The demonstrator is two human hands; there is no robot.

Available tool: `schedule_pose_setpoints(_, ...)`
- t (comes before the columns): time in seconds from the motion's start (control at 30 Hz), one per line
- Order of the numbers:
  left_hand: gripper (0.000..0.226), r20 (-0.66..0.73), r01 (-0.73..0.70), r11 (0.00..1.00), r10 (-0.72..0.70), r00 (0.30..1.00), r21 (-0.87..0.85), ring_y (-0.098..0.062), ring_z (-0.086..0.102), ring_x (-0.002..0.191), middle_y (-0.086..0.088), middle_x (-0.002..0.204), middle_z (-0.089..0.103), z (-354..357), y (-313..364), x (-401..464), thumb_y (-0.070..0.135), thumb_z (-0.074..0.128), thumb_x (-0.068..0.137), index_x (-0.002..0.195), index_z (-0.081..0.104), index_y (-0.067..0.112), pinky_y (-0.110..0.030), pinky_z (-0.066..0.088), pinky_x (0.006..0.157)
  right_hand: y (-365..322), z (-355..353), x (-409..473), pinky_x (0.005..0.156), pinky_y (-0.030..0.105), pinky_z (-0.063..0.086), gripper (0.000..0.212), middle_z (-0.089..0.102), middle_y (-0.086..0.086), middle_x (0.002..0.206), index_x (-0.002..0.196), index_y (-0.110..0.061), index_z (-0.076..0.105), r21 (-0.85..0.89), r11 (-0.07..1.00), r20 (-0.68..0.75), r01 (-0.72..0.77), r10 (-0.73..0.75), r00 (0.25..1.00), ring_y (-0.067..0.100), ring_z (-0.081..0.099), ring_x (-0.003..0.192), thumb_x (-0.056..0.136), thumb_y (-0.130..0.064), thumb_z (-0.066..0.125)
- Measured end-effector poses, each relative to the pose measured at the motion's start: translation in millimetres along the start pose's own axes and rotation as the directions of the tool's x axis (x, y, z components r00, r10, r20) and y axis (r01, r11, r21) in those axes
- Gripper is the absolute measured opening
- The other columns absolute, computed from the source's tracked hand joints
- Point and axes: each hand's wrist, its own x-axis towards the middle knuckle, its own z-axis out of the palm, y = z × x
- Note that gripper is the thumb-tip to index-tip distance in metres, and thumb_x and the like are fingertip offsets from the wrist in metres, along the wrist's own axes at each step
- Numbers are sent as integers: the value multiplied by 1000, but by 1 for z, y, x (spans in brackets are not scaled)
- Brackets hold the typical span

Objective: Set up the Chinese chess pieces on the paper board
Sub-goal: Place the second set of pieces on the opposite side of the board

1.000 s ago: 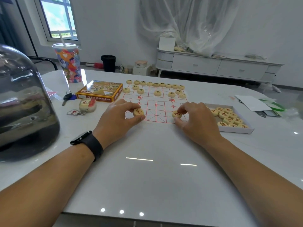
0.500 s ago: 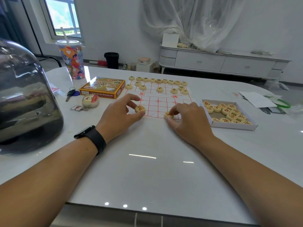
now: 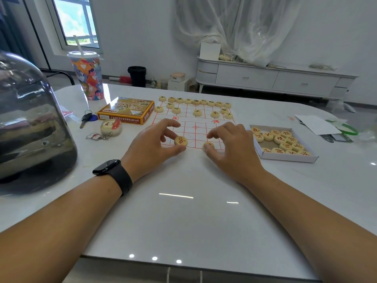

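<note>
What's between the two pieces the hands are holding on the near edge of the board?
Head view: only bare paper board with red grid lines lies between the left hand's piece and the right hand's piece. No other piece sits there.

We see cream pieces [image 3: 180, 140] with red characters, a white paper board [image 3: 193, 127] with red grid, a yellow-orange box [image 3: 126, 111], a glossy white desk [image 3: 183, 201].

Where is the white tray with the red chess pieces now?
In the head view, the white tray lies on the table, just right of the paper board and beside the right hand.
</note>
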Motion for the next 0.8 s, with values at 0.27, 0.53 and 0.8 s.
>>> schedule_pose_setpoints(0.27,57,118,-45,994,57,991,-99,-3,59,98,27,107,68,6,10,-3,41,77,82,126,42,37,-14,42,78,-1,-3,2,86,33,27,45,65,-7,123,135,-32,62,50,970,131,238,-243,961,17,45,109,95,-52,58)
schedule_pose_setpoints(0.53,71,223,-27,983,68,972,-180,3,59,102,21,116,70,5,10,-4,29,72,91,145,28,42,-23,43,88,-1,-2,2,82,36,32,43,65,-5,114,130,-29,66,72,958,159,278,-286,945,16,45,103,91,-48,67)
schedule_pose_setpoints(0.8,76,219,-64,991,88,972,-115,5,56,117,24,127,65,6,9,-4,36,67,94,156,24,41,-26,45,101,18,-12,3,81,34,21,15,64,-16,102,105,-33,70,28,979,83,200,-202,976,14,45,101,92,-40,70)
